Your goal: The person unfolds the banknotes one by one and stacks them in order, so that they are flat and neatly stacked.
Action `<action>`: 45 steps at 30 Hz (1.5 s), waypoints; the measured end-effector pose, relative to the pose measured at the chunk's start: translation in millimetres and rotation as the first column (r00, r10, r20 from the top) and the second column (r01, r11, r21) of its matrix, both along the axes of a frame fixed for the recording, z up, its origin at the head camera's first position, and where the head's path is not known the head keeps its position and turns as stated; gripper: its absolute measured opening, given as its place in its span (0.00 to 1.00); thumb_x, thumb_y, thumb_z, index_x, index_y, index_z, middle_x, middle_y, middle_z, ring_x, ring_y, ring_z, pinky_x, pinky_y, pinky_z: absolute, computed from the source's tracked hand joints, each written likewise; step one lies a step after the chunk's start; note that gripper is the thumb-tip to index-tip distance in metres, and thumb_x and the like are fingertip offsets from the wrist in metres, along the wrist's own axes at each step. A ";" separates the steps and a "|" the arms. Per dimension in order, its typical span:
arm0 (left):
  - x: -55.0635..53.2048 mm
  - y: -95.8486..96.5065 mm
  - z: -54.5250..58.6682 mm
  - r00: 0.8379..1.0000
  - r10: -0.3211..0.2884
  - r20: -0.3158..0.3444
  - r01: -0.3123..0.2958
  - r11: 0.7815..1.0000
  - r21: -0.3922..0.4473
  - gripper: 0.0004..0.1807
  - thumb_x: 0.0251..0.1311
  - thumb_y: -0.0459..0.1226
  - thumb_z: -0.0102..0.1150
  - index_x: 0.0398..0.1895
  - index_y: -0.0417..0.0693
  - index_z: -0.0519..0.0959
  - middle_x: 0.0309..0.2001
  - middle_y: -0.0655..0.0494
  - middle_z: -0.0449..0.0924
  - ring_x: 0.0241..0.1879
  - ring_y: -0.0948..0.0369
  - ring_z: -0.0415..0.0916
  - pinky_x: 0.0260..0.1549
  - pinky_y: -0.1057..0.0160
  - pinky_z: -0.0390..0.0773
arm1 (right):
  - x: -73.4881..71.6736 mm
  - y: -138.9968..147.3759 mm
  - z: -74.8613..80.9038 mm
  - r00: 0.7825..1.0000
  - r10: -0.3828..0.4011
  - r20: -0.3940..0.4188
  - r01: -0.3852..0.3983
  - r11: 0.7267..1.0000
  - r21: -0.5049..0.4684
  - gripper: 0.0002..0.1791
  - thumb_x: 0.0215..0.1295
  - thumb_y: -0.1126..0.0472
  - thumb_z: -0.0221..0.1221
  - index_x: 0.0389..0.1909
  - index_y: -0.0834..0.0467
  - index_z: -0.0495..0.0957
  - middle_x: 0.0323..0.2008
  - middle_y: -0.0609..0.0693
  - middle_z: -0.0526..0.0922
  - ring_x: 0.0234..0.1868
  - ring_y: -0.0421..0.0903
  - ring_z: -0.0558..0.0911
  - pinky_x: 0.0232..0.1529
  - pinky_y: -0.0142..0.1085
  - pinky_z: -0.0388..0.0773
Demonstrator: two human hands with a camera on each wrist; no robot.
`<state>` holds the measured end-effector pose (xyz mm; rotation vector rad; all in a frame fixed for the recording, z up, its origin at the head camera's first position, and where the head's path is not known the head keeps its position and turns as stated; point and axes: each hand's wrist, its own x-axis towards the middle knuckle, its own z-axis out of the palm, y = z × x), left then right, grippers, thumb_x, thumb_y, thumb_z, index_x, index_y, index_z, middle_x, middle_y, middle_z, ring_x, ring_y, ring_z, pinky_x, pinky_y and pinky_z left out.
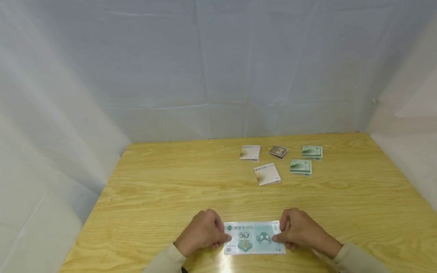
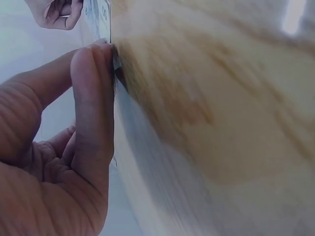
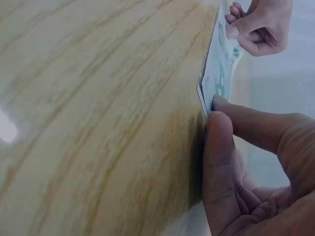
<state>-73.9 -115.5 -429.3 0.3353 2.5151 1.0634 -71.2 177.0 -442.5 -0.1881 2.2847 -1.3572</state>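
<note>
A pale green play banknote [image 1: 254, 239] printed with "50" and a cartoon face lies flat and unfolded near the table's front edge. My left hand [image 1: 205, 232] pinches its left end between thumb and fingers. At the other end, my right hand [image 1: 304, 232] pinches the note the same way. In the right wrist view the note [image 3: 216, 73] is seen edge-on, just above the wood, with two layers parting at its near corner. The left wrist view shows only a sliver of the note [image 2: 102, 19] beyond the fingertips.
Farther back lie several folded notes: a pinkish-white one [image 1: 250, 152], another pinkish-white one [image 1: 267, 174], a small brown one [image 1: 279, 151], and two green ones, the rear [image 1: 312, 151] and the nearer [image 1: 300, 166]. White sheeting [image 1: 222, 68] encloses the wooden table [image 1: 164, 182] at back and sides.
</note>
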 end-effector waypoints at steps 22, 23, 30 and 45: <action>-44.8 23.7 18.0 0.974 -0.146 -0.176 0.142 0.989 -0.037 0.18 0.62 0.44 0.59 0.47 0.41 0.81 0.42 0.54 0.83 0.41 0.63 0.79 0.41 0.64 0.80 | -50.9 14.7 14.5 0.948 -0.280 -0.150 0.284 0.959 0.007 0.19 0.57 0.61 0.65 0.45 0.67 0.75 0.40 0.57 0.80 0.37 0.46 0.80 0.34 0.35 0.82; -46.1 27.6 18.2 0.968 -0.161 -0.194 0.153 0.987 -0.057 0.19 0.63 0.44 0.59 0.50 0.40 0.79 0.46 0.52 0.82 0.44 0.61 0.79 0.44 0.63 0.80 | -54.3 15.4 14.4 0.945 -0.288 -0.157 0.294 0.956 0.017 0.19 0.57 0.60 0.65 0.46 0.66 0.75 0.41 0.57 0.80 0.39 0.46 0.80 0.35 0.34 0.81; -54.9 48.0 14.4 0.910 -0.270 -0.315 0.213 0.956 -0.202 0.26 0.64 0.42 0.58 0.60 0.37 0.71 0.58 0.46 0.73 0.58 0.54 0.71 0.58 0.58 0.72 | -71.2 16.5 13.1 0.939 -0.328 -0.104 0.329 0.944 -0.010 0.27 0.58 0.58 0.64 0.55 0.67 0.70 0.51 0.61 0.75 0.47 0.50 0.78 0.42 0.37 0.81; -70.8 78.6 10.7 0.813 -0.497 -0.302 0.359 0.838 -0.411 0.32 0.70 0.47 0.47 0.69 0.36 0.59 0.72 0.42 0.51 0.71 0.52 0.51 0.70 0.59 0.51 | -86.8 2.4 9.4 0.928 -0.363 -0.085 0.358 0.931 -0.073 0.28 0.57 0.63 0.63 0.56 0.71 0.67 0.52 0.66 0.74 0.46 0.51 0.79 0.40 0.37 0.82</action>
